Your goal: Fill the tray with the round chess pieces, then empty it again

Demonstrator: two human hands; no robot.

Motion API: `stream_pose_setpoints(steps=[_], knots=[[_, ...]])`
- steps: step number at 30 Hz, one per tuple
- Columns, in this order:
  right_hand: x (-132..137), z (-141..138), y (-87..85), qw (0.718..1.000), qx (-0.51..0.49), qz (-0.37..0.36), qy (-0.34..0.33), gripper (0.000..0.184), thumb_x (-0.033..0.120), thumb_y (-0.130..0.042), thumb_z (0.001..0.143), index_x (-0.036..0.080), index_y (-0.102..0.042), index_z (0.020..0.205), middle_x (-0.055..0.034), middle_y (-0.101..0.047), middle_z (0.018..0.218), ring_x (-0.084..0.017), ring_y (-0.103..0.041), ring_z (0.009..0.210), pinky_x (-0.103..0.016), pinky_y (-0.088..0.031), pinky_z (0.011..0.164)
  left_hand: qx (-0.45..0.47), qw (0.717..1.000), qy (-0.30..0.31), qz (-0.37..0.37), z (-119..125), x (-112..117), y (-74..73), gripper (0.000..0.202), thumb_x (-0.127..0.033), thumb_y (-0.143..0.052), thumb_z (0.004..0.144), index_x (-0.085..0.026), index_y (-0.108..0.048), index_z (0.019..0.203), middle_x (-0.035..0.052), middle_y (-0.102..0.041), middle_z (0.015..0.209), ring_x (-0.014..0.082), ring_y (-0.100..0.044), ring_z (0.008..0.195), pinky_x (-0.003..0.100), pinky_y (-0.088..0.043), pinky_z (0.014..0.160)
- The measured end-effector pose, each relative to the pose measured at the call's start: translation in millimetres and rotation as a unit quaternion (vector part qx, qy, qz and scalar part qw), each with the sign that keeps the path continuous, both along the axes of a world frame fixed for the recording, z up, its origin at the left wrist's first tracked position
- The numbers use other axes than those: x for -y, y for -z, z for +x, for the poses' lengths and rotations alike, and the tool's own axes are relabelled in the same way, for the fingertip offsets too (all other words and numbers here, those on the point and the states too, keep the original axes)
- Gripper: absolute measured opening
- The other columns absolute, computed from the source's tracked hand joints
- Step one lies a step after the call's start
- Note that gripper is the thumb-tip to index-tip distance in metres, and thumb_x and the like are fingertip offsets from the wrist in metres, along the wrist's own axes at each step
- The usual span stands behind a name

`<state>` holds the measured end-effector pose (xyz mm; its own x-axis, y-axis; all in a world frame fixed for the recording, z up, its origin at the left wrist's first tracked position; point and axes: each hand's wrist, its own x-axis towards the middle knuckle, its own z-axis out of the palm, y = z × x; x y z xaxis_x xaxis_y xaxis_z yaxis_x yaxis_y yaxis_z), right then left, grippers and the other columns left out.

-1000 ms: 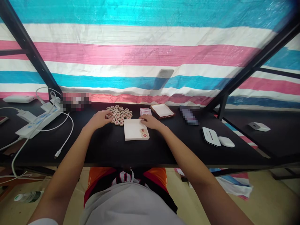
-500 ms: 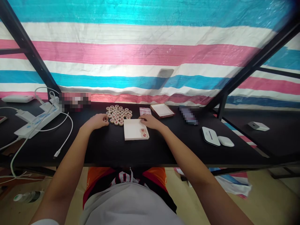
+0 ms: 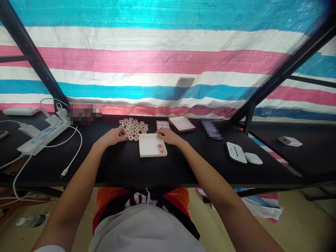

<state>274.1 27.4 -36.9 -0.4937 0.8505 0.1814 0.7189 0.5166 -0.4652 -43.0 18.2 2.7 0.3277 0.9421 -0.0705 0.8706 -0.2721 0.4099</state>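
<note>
Big striped tarp (image 3: 168, 59) fills the background, well behind the white box (image 3: 151, 144), our landmark on the black table (image 3: 126, 168). Far out to the box's left sprawls a white power strip (image 3: 42, 134) with its cables. Off to the box's right sit two white devices (image 3: 244, 155), side by side. Just behind the box's far right corner lies a red-rimmed lid (image 3: 182, 124), open side up.

Now the action: a pile of round chess pieces (image 3: 133, 128) sits just behind the box's far left corner. The left hand (image 3: 112, 136) is at the near left edge of that pile, fingers curled down onto the pieces, and whether they pinch one, I cannot tell. The right hand (image 3: 169, 136) lies palm down over the box's far right corner, fingers loosely bent, nothing pinched. Inside the box, near its right wall, two red-marked pieces (image 3: 161, 148) rest side by side, just below that hand.
</note>
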Motion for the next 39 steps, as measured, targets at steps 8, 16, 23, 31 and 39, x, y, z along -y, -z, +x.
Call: stream_pose_setpoints(steps=[8,16,23,31,39], knots=[[1.9,-1.3,-2.4,1.000,0.008,-0.002,0.008,0.029,0.011,-0.048,0.082,0.014,-0.069,0.102,-0.0086,-0.067,0.097,-0.019,-0.058,0.088,-0.029,-0.042,0.081,-0.008,1.000,0.008,-0.003,6.0,3.9,-1.8,0.047,-0.046,-0.058,0.072,-0.021,-0.057,0.112,0.0037,-0.062,0.089,0.0214,-0.060,0.079,0.028,-0.041,0.067],[5.0,-3.8,-6.2,1.000,0.008,-0.006,0.013,0.029,0.010,-0.048,0.082,0.014,-0.070,0.100,-0.0086,-0.067,0.097,-0.018,-0.058,0.086,-0.029,-0.042,0.080,-0.003,1.000,0.015,-0.005,3.8,1.2,0.7,0.049,-0.047,-0.057,0.072,-0.021,-0.058,0.113,0.0040,-0.063,0.092,0.0206,-0.059,0.078,0.027,-0.042,0.069],[4.4,-2.9,-5.8,1.000,0.003,-0.009,0.003,0.029,0.010,-0.047,0.082,0.013,-0.069,0.100,-0.0088,-0.066,0.096,-0.017,-0.057,0.085,-0.028,-0.041,0.080,0.028,0.998,0.033,-0.041,-5.0,-0.5,0.1,0.064,-0.051,-0.063,0.065,-0.022,-0.057,0.122,0.0037,-0.062,0.099,0.0210,-0.060,0.084,0.028,-0.043,0.074],[2.1,-0.1,-3.0,1.000,0.009,-0.004,-0.001,0.029,0.013,-0.047,0.083,0.015,-0.068,0.102,-0.0068,-0.065,0.093,-0.017,-0.056,0.084,-0.027,-0.041,0.078,0.038,0.999,0.024,-0.007,-8.8,1.1,-4.5,0.059,-0.061,-0.061,0.069,-0.023,-0.063,0.114,0.0037,-0.065,0.093,0.0207,-0.060,0.080,0.027,-0.044,0.070],[3.5,-1.4,-4.2,1.000,-0.001,-0.010,0.001,0.029,0.012,-0.047,0.082,0.014,-0.068,0.101,-0.0075,-0.066,0.096,-0.017,-0.057,0.086,-0.027,-0.042,0.080,0.071,0.987,0.060,0.128,10.6,12.6,-17.3,0.041,-0.053,-0.044,0.086,-0.018,-0.067,0.089,0.0027,-0.061,0.076,0.0170,-0.054,0.071,0.026,-0.038,0.065]])
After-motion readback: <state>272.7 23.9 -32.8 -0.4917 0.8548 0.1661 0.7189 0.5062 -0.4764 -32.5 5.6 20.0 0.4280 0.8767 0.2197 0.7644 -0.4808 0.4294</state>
